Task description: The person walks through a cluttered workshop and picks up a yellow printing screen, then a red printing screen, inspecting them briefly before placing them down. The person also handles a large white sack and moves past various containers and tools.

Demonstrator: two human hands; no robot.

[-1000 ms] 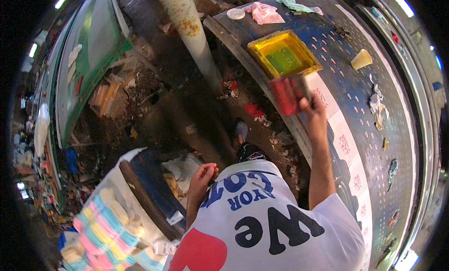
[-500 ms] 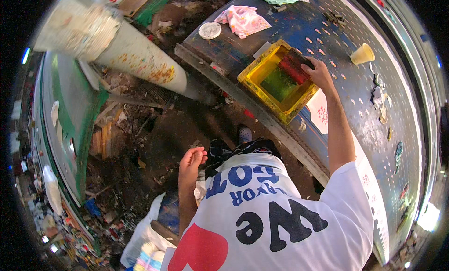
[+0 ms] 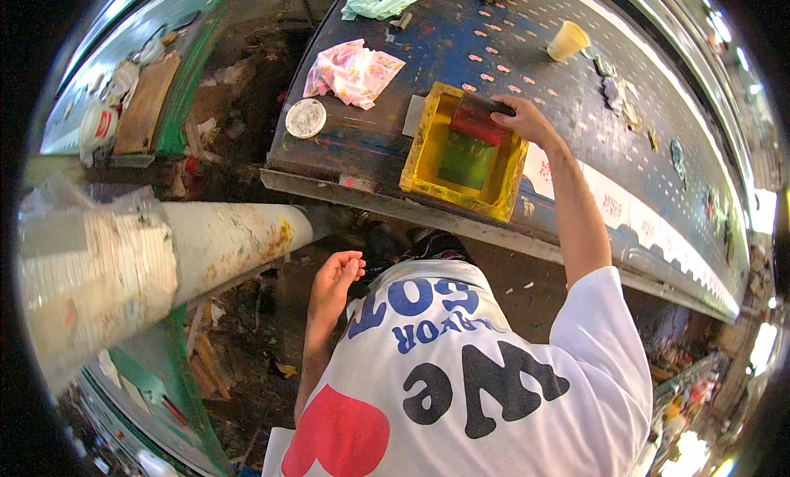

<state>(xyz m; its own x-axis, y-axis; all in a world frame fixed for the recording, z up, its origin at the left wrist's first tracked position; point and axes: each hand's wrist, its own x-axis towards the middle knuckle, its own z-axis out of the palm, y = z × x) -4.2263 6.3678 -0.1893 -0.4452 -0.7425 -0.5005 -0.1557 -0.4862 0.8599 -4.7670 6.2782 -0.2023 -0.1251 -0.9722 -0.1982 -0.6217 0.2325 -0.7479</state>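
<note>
My right hand (image 3: 531,123) grips the dark top edge of a squeegee (image 3: 477,121), whose lower part is coated in red ink. The squeegee rests inside a yellow-stained screen printing frame (image 3: 418,152), toward its far side. A green see-through mesh (image 3: 462,160) shows in the nearer part of the frame, which lies on the long dark table (image 3: 370,139). My left hand (image 3: 333,281) hangs in front of my body, off the table, its fingers loosely bent and nothing seen in them. White pieces with red prints (image 3: 613,204) lie right of the frame.
Left of the frame are a round white lid (image 3: 305,118), a pink patterned cloth (image 3: 355,72) and a pale green cloth (image 3: 380,4). A yellowish cup (image 3: 568,41) stands farther back, near scraps (image 3: 621,94). A thick, paint-marked pillar (image 3: 226,245) rises at my left.
My view has turned, so the table and frame appear farther left and the pillar lower. My right hand stays on the squeegee at the frame's far side. The left hand hangs much as before.
</note>
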